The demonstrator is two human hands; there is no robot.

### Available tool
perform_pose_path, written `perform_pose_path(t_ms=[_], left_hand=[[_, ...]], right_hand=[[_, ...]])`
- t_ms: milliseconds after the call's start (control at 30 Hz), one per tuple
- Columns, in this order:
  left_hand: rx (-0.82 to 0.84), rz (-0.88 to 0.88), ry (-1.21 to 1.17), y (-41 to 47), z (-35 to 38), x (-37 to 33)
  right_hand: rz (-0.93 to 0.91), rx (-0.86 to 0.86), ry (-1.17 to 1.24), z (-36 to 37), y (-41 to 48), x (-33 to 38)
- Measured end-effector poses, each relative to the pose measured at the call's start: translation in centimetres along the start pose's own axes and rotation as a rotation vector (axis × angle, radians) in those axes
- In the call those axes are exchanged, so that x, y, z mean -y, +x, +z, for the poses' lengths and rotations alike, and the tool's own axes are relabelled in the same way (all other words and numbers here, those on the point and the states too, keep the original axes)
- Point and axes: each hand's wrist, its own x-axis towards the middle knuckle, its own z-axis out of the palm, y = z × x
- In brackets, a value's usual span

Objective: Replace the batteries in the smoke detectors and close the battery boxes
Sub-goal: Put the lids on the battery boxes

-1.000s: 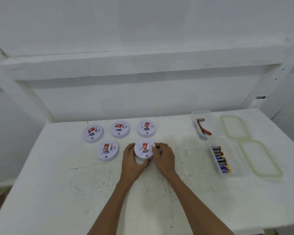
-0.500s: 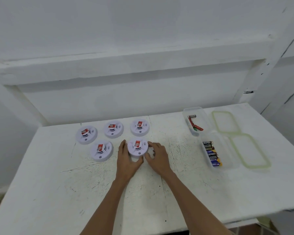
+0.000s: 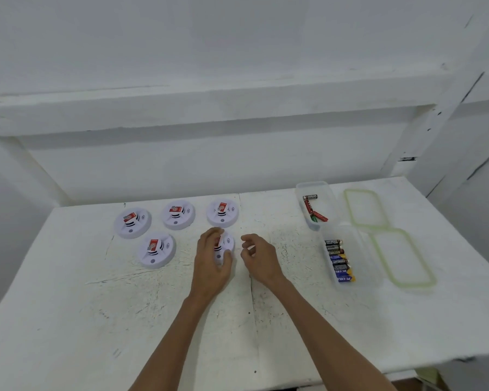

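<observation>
Smoke detectors (image 3: pixel 178 215) on scuffed white table (image 3: pixel 68 306), white wall (image 3: pixel 237 165) — L hand (image 3: pixel 211 263) round front-R detector (image 3: pixel 228 244), R hand (image 3: pixel 261 258) loose, empty.

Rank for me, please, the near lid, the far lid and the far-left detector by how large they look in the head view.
1. near lid
2. far lid: looks smaller, but it lies farther from the camera, so the two lids may really match.
3. far-left detector: a little smaller than the far lid.

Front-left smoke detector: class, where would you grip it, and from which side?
Best grip the front-left smoke detector by its round rim, from above, thumb and fingers on opposite edges. It lies flat on the table, a low disc; its centre carries the red battery.
</observation>
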Motion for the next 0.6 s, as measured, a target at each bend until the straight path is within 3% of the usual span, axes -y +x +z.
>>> perform_pose_path(t_ms=[233, 600], left_hand=[[0.138, 0.057, -0.108, 2.6, 5.7, -4.7], [0.366, 0.187, -0.122, 5.7, 13.8, -10.2]], right_hand=[[-0.085, -0.03, -0.145, -7.7, -0.2, 0.3], [-0.052, -0.289, -0.122, -20.5, -0.3, -4.4]])
